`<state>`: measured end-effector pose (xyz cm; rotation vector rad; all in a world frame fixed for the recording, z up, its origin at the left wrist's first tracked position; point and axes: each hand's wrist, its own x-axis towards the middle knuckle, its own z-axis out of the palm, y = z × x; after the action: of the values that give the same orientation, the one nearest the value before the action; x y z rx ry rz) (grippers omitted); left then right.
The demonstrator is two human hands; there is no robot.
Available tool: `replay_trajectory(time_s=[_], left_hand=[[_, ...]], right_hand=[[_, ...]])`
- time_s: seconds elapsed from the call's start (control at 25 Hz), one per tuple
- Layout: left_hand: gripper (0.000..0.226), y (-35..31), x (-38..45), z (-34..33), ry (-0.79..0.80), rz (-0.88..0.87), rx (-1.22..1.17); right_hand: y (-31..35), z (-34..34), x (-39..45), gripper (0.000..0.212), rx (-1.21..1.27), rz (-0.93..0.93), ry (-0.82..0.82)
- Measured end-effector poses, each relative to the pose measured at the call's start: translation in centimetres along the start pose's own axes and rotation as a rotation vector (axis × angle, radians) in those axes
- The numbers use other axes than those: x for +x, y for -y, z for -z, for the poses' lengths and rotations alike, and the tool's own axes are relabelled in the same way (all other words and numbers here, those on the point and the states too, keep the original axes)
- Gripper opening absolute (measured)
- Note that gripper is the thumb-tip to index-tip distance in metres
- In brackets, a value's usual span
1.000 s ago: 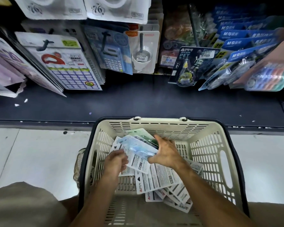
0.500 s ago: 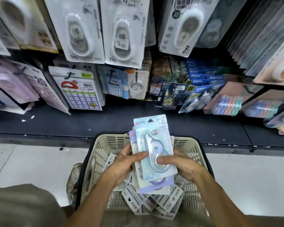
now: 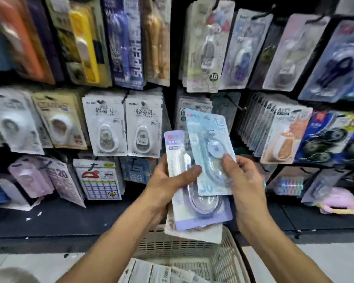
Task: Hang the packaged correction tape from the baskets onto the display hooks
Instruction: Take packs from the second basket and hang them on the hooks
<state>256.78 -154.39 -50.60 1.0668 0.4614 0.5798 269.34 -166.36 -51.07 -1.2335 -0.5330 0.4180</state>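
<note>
From the head view, you are now holding the packs raised in front of the display, where half a second ago they sat just above the cream basket: your left hand is gripping a stack with a lilac correction tape pack on top, while your right hand, fingers curled, is pinching a light blue correction tape pack and peeling it off, so hanging looks imminent. A bare display hook is jutting out just behind that blue pack amid crowded carded stationery, and more packs are lying in the basket standing on the pale floor.
</note>
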Motion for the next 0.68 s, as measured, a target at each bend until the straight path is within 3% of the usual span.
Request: replay_trajectory(time_s=[0.24, 0.28, 0.44, 0.48, 0.56, 0.68], left_hand=[[0.079, -3.1, -0.3, 0.6, 0.095, 0.022, 0.300], [0.080, -3.3, -0.3, 0.8, 0.108, 0.015, 0.344], [0.086, -3.2, -0.1, 0.8, 0.227, -0.089, 0.586], [0.089, -3.0, 0.0, 0.6, 0.245, -0.124, 0.661], [0.095, -2.3, 0.3, 0.1, 0.264, -0.162, 0.773], [0.097, -1.7, 0.8, -0.3, 0.289, -0.181, 0.823]], right_hand=[[-0.2, -0.3, -1.1, 0.061, -0.198, -0.033, 0.135], [0.3, 0.2, -0.8, 0.064, -0.333, 0.058, 0.154], [3.0, 1.8, 1.1, 0.062, -0.912, 0.709, 0.201], [3.3, 1.8, 1.3, 0.062, -0.948, 0.743, 0.238], [3.5, 1.8, 1.7, 0.067, -0.937, 0.638, 0.293], [3.1, 2.2, 2.0, 0.067, -0.984, 0.613, 0.278]])
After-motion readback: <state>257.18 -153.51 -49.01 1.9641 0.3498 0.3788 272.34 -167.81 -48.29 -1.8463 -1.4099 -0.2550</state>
